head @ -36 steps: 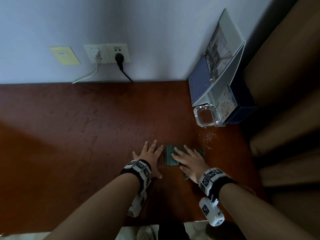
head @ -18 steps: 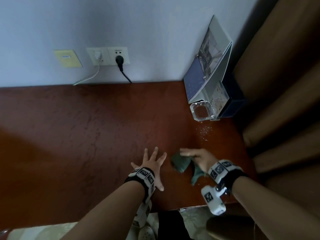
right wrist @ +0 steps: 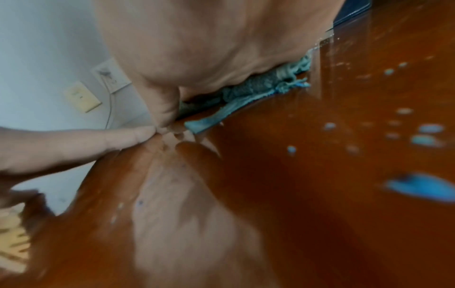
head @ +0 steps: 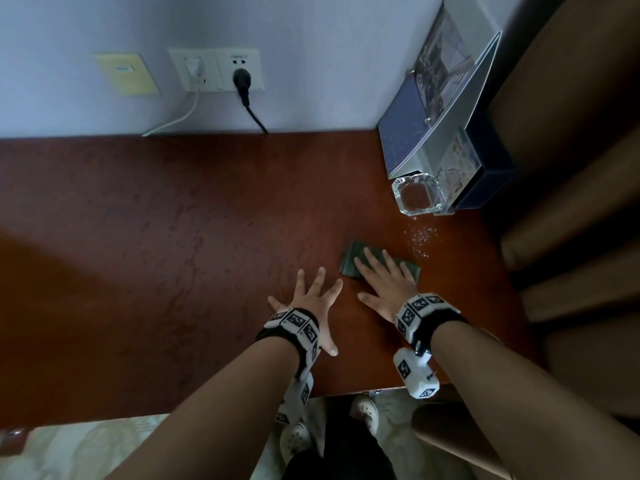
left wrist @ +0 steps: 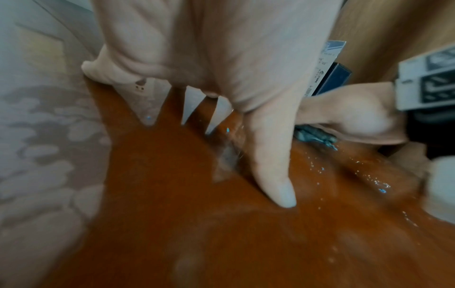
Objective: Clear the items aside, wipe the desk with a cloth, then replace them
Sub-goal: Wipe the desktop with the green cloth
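Observation:
A folded dark green cloth [head: 349, 259] lies flat on the red-brown desk [head: 173, 237] toward its right side. My right hand [head: 384, 278] presses down on the cloth with straight fingers, covering most of it; the cloth's edge [right wrist: 248, 91] shows under the palm in the right wrist view. My left hand [head: 311, 299] rests flat on the bare desk just left of the cloth, fingers spread, holding nothing. A square glass ashtray [head: 419, 194], an open binder [head: 433, 109] and a dark blue box [head: 485, 181] stand grouped at the back right corner.
White crumbs or droplets [head: 420, 237] are scattered on the desk between the ashtray and the cloth. A wall socket [head: 221, 69] with a black plug and a white cable sits behind the desk. Brown curtains [head: 571, 168] hang along the right edge. The desk's front edge is near my wrists.
Half a second ago my right hand held the cloth bunched up off the desk. Now the cloth lies flat and folded under the palm again. The left hand stayed put.

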{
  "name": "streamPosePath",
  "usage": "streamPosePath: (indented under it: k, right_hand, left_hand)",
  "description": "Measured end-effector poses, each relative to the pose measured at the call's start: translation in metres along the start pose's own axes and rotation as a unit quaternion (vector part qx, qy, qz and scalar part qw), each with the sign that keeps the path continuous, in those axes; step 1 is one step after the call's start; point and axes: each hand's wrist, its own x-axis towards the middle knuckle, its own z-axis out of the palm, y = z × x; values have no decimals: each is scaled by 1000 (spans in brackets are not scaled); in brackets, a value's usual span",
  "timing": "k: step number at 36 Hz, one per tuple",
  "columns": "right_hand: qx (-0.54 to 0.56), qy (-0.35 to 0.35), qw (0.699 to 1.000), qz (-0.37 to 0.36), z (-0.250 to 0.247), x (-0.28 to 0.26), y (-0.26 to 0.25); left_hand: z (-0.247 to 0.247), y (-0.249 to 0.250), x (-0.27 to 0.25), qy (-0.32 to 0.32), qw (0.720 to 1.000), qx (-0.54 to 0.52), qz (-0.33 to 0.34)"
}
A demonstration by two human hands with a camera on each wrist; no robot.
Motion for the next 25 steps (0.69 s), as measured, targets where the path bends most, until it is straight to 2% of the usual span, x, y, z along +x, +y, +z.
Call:
streamPosePath:
  k: [7,20,25]
  right_hand:
    - [34,-12,996,-80,15,-44,4]
    - [121,-3,986,-118,45,-106,-4]
    - [136,-23,981,-135,44,-123,0]
  left_hand:
    - [1,0,-2,7,1000,-10,4]
    - [7,5,-9,22,999,-19,-11]
    - [15,4,-11,34,999,-28,-13]
